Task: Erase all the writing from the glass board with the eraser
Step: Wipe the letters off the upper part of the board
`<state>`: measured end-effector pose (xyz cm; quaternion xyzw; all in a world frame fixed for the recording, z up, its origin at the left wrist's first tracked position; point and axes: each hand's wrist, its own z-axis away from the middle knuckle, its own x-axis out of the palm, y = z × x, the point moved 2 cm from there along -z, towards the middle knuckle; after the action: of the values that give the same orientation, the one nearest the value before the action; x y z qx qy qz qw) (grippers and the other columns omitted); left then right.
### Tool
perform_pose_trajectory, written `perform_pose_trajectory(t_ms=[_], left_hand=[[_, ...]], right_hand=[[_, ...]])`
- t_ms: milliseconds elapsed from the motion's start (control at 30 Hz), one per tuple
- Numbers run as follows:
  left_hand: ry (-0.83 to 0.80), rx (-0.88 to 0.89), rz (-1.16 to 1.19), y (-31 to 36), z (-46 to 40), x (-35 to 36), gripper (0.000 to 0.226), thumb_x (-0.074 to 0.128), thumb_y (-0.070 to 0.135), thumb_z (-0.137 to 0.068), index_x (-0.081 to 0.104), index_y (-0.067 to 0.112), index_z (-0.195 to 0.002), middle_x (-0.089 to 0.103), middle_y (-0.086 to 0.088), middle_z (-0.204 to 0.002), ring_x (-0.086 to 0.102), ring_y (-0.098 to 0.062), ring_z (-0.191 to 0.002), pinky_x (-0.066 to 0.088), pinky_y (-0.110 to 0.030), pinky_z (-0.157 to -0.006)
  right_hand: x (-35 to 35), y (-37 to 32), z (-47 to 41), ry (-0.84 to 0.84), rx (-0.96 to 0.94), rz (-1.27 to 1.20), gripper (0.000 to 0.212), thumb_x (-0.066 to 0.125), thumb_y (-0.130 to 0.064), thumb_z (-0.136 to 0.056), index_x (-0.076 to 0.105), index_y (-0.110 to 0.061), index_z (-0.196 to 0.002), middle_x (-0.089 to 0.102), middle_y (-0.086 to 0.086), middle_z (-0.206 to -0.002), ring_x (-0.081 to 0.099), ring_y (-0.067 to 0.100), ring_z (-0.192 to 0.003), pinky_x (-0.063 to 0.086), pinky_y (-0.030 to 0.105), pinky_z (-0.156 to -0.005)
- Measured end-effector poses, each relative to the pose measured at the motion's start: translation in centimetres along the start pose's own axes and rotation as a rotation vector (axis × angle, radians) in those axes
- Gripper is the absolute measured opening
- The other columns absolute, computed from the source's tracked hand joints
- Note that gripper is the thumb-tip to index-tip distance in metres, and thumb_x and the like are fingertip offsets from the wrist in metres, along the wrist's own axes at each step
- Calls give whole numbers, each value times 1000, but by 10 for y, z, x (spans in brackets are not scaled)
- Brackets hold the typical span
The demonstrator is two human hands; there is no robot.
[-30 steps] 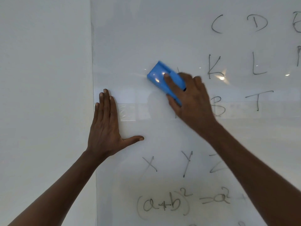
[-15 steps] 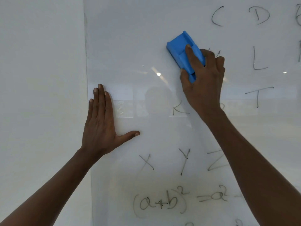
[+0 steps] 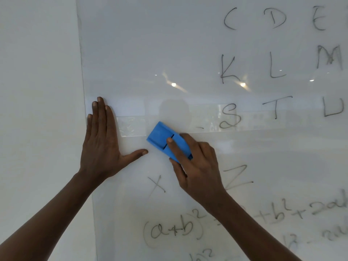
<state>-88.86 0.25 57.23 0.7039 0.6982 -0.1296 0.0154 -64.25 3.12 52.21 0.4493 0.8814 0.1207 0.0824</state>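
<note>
Head view, left hand: Your left hand [image 3: 101,146] lies flat against the glass board [image 3: 169,44] near its left edge, fingers straight and together, pointing up, thumb spread out to the right. It holds nothing.

Head view, right hand: Your right hand [image 3: 197,166] grips the blue eraser [image 3: 162,141], index finger laid along its back, the other fingers curled over its lower end and the thumb on its lower side.

Head view, eraser: You have the eraser pressed on the board, tilted so its free end points up and to the left. It sits just right of your left thumb tip, apart from it, below and left of the letter S [image 3: 228,116].

Head view, writing above: To the right you see three rows of letters: C [image 3: 229,18], D [image 3: 275,17], E [image 3: 319,18]; then K [image 3: 228,69], L [image 3: 276,65], M [image 3: 329,57]; then S, T [image 3: 276,106], U [image 3: 333,108].

Head view, writing below: An X [image 3: 156,183] sits below the eraser, a Z [image 3: 237,176] just right of your right hand. Lower down runs the formula [image 3: 173,230] starting (a+b)², partly hidden by your right forearm.

Head view, wiped area: The glass above and left of the eraser shows no marks, only reflected ceiling lights [image 3: 173,84].

Head view, surroundings: A plain white wall [image 3: 37,72] lies to the left of the board edge.
</note>
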Motion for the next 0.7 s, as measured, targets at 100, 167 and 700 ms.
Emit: perform_pose_trajectory(t_ms=[100,167,700], left_hand=[[-4,-4,4,0,0,0,133,35,94,-81,-3,-3,-162,-8,-22,-172,-6,-36,-161,0,-44,-131],[-12,-8,4,0,0,0,134,34,95,-80,-4,-3,-162,-9,-21,-172,-7,-35,-161,-1,-44,-131],[9,-20,22,5,-8,0,123,38,85,-86,-4,-3,-162,-10,-20,-172,-7,-35,-161,4,-48,-130]], right_hand=[[-5,7,7,-23,-55,24,43,54,-32,-100,52,-18,-141,57,17,-134,54,26,-96,47,39,-86],[-8,13,5,-34,-91,29,42,55,-30,-100,54,-17,-139,57,18,-133,57,28,-95,48,40,-86],[-39,100,-72,-22,-89,34,46,54,-31,-97,52,-16,-141,55,15,-133,52,30,-100,42,40,-86]])
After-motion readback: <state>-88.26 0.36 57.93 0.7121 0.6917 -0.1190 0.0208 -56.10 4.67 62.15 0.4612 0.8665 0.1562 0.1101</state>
